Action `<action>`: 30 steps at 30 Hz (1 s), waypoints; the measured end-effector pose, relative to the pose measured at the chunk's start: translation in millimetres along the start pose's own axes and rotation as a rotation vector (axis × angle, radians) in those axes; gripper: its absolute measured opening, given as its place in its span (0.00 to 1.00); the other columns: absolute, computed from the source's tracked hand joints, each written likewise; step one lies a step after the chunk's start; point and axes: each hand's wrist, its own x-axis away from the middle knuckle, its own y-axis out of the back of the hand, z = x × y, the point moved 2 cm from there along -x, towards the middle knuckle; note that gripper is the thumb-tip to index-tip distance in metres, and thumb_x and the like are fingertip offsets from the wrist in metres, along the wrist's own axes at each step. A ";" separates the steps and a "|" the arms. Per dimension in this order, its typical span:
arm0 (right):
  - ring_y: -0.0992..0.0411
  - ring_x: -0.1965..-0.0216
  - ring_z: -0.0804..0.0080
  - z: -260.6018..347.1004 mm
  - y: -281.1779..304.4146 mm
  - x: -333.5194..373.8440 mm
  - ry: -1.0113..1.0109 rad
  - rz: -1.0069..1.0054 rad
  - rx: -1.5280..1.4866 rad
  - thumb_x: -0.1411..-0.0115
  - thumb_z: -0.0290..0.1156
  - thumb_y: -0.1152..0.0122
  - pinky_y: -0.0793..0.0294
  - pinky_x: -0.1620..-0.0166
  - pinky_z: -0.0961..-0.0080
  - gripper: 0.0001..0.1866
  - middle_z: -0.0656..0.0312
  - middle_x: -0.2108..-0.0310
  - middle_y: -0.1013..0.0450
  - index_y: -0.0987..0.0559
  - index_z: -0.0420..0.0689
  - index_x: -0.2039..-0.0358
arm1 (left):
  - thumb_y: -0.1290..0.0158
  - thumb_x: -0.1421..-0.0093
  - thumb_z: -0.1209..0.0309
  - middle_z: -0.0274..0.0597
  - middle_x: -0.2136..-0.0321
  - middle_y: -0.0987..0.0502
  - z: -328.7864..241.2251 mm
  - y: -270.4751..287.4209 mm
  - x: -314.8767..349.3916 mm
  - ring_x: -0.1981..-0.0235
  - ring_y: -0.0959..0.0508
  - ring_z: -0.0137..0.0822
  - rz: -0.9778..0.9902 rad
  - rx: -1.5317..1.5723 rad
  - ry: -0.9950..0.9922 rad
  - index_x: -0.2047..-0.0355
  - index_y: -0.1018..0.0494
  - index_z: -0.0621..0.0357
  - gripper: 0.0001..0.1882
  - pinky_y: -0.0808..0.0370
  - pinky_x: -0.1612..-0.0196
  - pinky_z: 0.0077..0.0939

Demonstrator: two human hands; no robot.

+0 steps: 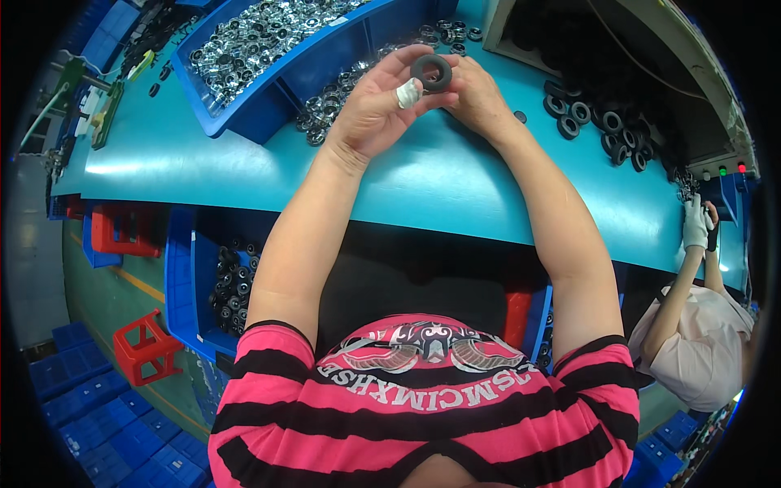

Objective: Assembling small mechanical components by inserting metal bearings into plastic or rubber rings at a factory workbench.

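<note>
A thick black rubber ring (pixel 444 82) is held up over the blue-green table, its hole facing me. My left hand (pixel 370 110) is closed on the ring's left side, and white tape wraps its thumb. From the right, my right hand (pixel 482 99) is closed at the ring's other edge; some of its fingers are hidden behind the ring. Shiny metal-rimmed round parts (pixel 325 106) lie in a loose pile just beyond my left hand. More such parts (pixel 455 34) are scattered beyond the ring.
A blue bin (pixel 236 122) full of shiny round parts stands far left. Black rings (pixel 568 127) lie at right beside a pale-framed opening (pixel 496 24). Below the table edge, another blue bin (pixel 183 276) holds dark parts. A co-worker's gloved hand (pixel 695 224) is at far right; red stools stand left.
</note>
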 end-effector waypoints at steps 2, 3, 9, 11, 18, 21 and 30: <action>0.25 0.57 0.58 5.6 4.9 -3.2 -0.045 0.004 -0.069 0.50 0.31 0.26 0.24 0.52 0.64 0.25 0.60 0.58 0.24 0.19 0.51 0.49 | 0.42 0.37 0.75 0.54 0.42 0.28 0.1 3.5 1.5 0.40 0.26 0.58 -0.013 0.019 0.006 0.37 0.36 0.59 0.28 0.31 0.33 0.47; 0.24 0.59 0.59 7.6 9.3 -3.8 -0.113 0.032 -0.111 0.49 0.31 0.27 0.24 0.53 0.65 0.24 0.59 0.59 0.24 0.19 0.50 0.50 | 0.42 0.37 0.75 0.54 0.42 0.28 0.3 4.3 1.9 0.40 0.26 0.58 -0.019 0.029 0.009 0.37 0.36 0.59 0.29 0.31 0.33 0.47; 0.22 0.60 0.64 -3.4 26.8 -4.0 -0.413 -0.081 -0.368 0.45 0.35 0.34 0.22 0.54 0.69 0.19 0.57 0.58 0.26 0.16 0.48 0.52 | 0.41 0.39 0.75 0.54 0.42 0.28 0.7 2.8 0.9 0.40 0.26 0.56 -0.102 0.007 0.000 0.36 0.37 0.59 0.31 0.29 0.33 0.45; 0.21 0.57 0.66 -0.4 36.0 -3.9 -0.483 -0.118 -0.397 0.45 0.35 0.37 0.22 0.51 0.71 0.19 0.57 0.52 0.27 0.16 0.47 0.52 | 0.41 0.38 0.75 0.54 0.43 0.27 1.0 5.8 0.3 0.40 0.26 0.55 -0.090 -0.013 -0.007 0.36 0.36 0.60 0.30 0.28 0.34 0.44; 0.23 0.59 0.74 -14.9 41.1 0.6 -0.594 -0.177 -0.666 0.45 0.35 0.34 0.25 0.54 0.76 0.19 0.62 0.62 0.19 0.16 0.49 0.52 | 0.38 0.40 0.76 0.45 0.51 0.22 2.6 4.4 1.8 0.49 0.21 0.38 -0.353 -0.417 -0.012 0.41 0.30 0.61 0.26 0.24 0.41 0.32; 0.25 0.60 0.78 -8.5 42.0 0.6 -0.588 -0.162 -0.685 0.43 0.31 0.38 0.28 0.52 0.79 0.19 0.65 0.64 0.22 0.17 0.47 0.50 | 0.34 0.44 0.77 0.40 0.54 0.22 6.6 -1.0 2.8 0.54 0.21 0.30 -0.445 -0.723 -0.092 0.43 0.28 0.62 0.28 0.22 0.47 0.25; 0.22 0.57 0.72 -1.5 42.2 -0.6 -0.531 -0.075 -0.702 0.47 0.34 0.34 0.25 0.50 0.73 0.21 0.61 0.60 0.19 0.17 0.45 0.51 | 0.33 0.49 0.77 0.32 0.54 0.31 4.0 -5.9 4.7 0.59 0.22 0.25 -0.509 -1.164 -0.138 0.48 0.23 0.59 0.26 0.21 0.55 0.18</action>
